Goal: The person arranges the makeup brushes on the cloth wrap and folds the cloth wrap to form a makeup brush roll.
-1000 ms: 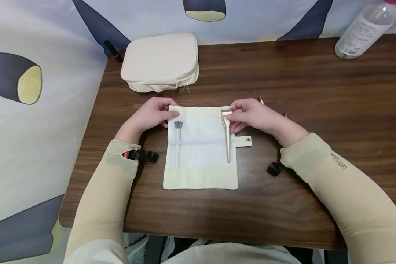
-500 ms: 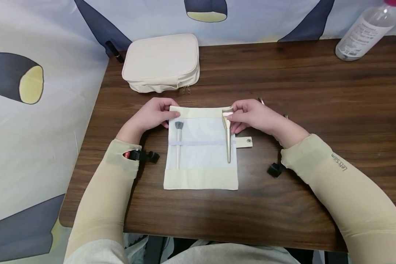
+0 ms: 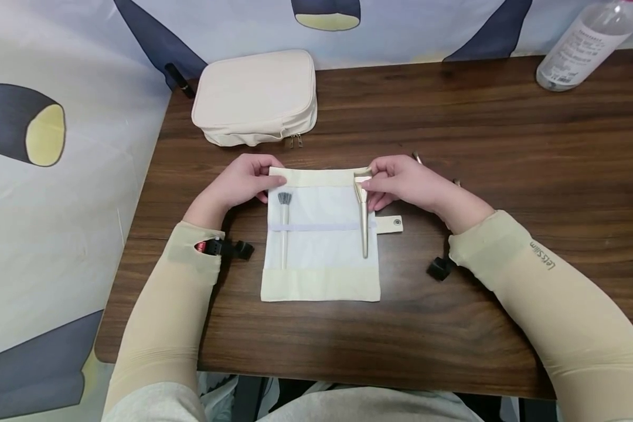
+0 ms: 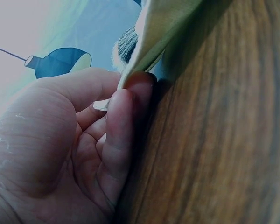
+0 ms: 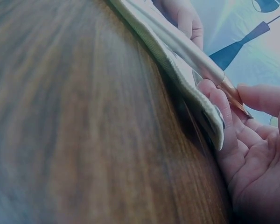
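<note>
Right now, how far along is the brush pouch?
Done, seemingly: the grey-bristled brush lies on the opened pouch's left side.
In hand: the right hand pinches the gold brush; the left hand grips the pouch's upper left corner.
Remaining, probably: two partly hidden items outside the pouch, then closing its undone snap tab.

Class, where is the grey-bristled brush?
In the head view, the grey-bristled brush lies on the left half of the cream brush roll, near the left hand.
</note>
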`<state>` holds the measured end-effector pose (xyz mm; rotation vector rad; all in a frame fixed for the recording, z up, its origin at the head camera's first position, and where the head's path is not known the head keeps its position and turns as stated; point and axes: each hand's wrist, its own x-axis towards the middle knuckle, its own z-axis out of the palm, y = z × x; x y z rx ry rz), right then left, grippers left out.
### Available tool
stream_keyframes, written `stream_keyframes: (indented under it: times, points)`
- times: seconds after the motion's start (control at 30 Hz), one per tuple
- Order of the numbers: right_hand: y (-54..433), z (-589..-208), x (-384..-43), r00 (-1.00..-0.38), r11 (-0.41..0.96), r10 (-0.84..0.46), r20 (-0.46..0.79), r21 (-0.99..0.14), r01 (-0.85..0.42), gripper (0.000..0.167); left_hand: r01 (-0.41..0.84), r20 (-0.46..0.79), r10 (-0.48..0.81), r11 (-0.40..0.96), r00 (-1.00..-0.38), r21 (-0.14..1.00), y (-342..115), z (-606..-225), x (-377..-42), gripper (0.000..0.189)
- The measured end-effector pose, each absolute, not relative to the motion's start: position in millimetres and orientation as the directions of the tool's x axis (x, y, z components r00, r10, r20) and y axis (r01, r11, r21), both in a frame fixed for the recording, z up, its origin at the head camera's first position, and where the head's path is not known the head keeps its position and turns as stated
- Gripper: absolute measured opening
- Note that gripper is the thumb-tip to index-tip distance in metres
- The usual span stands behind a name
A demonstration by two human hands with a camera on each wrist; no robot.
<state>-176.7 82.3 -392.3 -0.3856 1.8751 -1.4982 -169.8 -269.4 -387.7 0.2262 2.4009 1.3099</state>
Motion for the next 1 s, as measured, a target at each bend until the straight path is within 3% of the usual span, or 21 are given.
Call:
stream_keyframes:
  times: [1.0]
  points:
    - [81.5,-390.4,-176.4,-0.714,0.305,-0.614,-0.337,-0.935,0.18,0.019,-0.05,-0.264,0.311,0.557,-0.913,0.829,-268.1,-386.3,-169.5,0.013]
